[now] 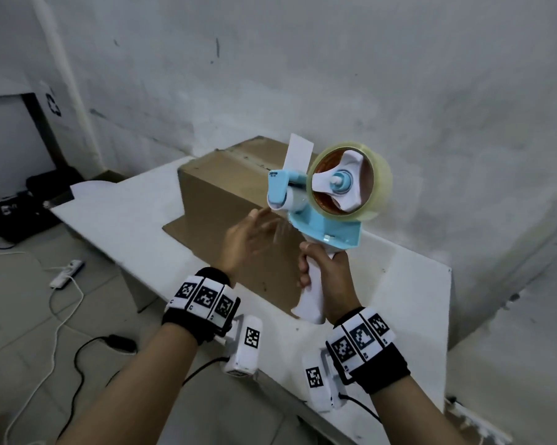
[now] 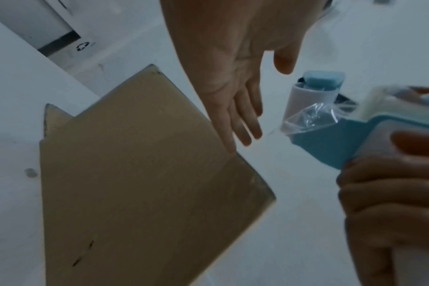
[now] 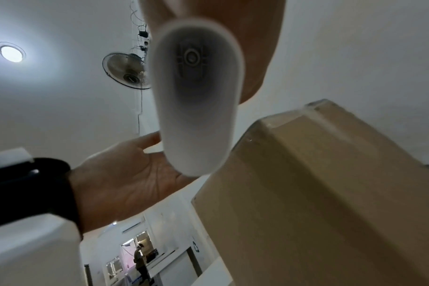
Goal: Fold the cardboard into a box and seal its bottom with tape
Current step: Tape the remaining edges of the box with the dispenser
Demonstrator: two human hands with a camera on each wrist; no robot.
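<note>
Your cardboard box already stands folded on the white table, its closed face turned up, with 1 loose flap lying flat on the tabletop toward you. A strip along that top seam looks like tape, though I cannot tell for sure, so judge the sealing as under way or about to start. You hold the tape dispenser raised in front of the box, your right hand wrapped firmly round its white handle. Your left hand is spread, fingers straight, holding nothing, just beside the crumpled loose tape end at the roller. What remains, likely: catch that end, lay it on the seam, pull and cut.
</note>
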